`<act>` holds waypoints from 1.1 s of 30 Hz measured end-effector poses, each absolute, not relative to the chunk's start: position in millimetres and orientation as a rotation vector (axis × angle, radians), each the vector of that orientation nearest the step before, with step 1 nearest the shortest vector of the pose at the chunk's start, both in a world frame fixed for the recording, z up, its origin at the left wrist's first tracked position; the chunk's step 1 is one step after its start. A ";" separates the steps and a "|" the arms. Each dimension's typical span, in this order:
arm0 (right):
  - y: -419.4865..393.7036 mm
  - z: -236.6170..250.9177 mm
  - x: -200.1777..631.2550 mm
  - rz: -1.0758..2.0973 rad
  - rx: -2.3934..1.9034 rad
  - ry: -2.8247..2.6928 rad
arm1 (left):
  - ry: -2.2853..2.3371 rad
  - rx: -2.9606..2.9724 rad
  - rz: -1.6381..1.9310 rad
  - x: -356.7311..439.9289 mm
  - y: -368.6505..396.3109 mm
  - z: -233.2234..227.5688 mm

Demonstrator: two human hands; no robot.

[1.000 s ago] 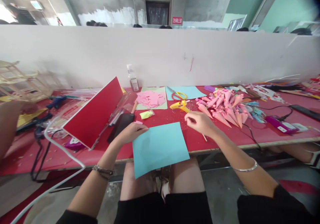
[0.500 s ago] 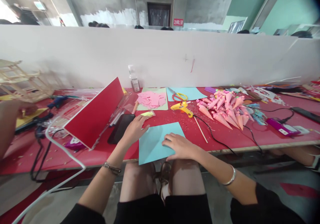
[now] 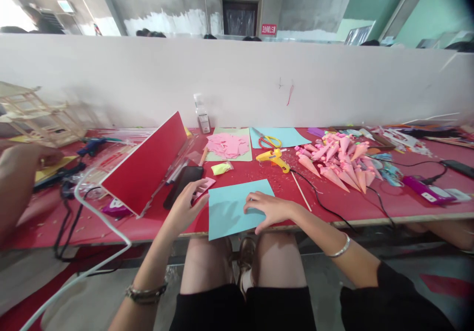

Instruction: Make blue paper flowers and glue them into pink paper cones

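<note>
A light blue paper sheet lies at the near edge of the red table, slightly overhanging it. My right hand rests flat on the sheet's right half, palm down, fingers spread. My left hand hovers just left of the sheet with fingers apart. Its fingertips are at a small pink paper piece, next to a black phone. Whether they touch the piece is unclear.
A yellow glue gun with a black cable, scissors, a thin wooden stick and a pile of pink paper cones lie beyond. A tilted red board stands to the left. Another person's hand is at far left.
My right hand came down from near the stick onto the blue sheet. The sheet slid further onto the table. My left hand let go of its corner and moved left to the pink piece.
</note>
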State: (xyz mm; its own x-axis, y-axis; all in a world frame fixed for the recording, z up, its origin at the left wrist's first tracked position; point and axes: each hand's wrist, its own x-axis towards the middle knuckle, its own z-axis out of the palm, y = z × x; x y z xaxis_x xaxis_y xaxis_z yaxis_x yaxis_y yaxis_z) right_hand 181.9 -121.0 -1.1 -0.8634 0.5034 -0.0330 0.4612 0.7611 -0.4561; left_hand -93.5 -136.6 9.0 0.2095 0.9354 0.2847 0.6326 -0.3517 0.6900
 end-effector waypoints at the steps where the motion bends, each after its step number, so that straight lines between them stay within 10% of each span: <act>1: -120.8 -0.2 182.2 0.723 -0.792 -2.866 | 1.458 2.047 0.951 -94.5 -138.8 6.6; 33: -117.8 8.1 181.6 0.716 -0.791 -3.013 | 1.321 2.446 0.155 -68.4 -172.4 -3.5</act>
